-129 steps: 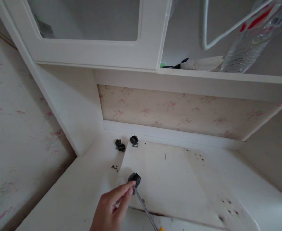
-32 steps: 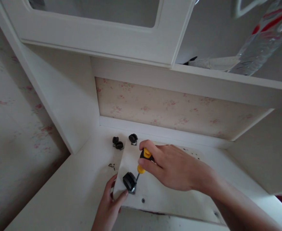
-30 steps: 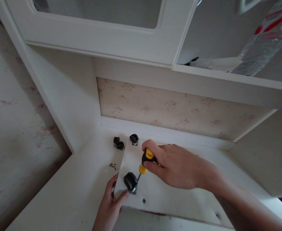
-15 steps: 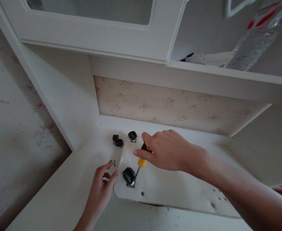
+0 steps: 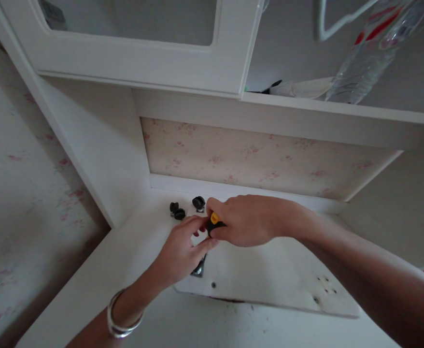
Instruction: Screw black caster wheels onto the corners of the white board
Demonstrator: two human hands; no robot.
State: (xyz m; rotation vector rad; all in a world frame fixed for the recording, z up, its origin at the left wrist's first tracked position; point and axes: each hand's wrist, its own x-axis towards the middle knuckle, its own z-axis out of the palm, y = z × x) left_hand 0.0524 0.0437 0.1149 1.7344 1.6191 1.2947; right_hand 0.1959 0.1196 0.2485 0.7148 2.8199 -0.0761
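My right hand point(image 5: 244, 220) is closed around the black and yellow handle of a screwdriver point(image 5: 216, 221). My left hand point(image 5: 183, 249) reaches in from the left, its thumb and fingertips at the handle; what they hold, if anything, is hidden. Under the left hand, the metal plate of a caster point(image 5: 198, 268) shows on the white board point(image 5: 270, 270), its wheel covered. Another black caster point(image 5: 198, 203) stands at the board's back left corner. Beside it, more black casters point(image 5: 177, 211) lie on the white surface.
Above hangs a white cabinet door point(image 5: 143, 60) with a glass pane. A clear plastic bottle point(image 5: 366, 58) stands on the shelf at the upper right. Screw holes point(image 5: 327, 285) mark the board's right end. Floral wallpaper point(image 5: 233, 150) covers the wall behind.
My left hand has moved right and up from the small screws to the screwdriver, now covering the front caster's wheel. The screwdriver's shaft is no longer visible. The view has shifted slightly.
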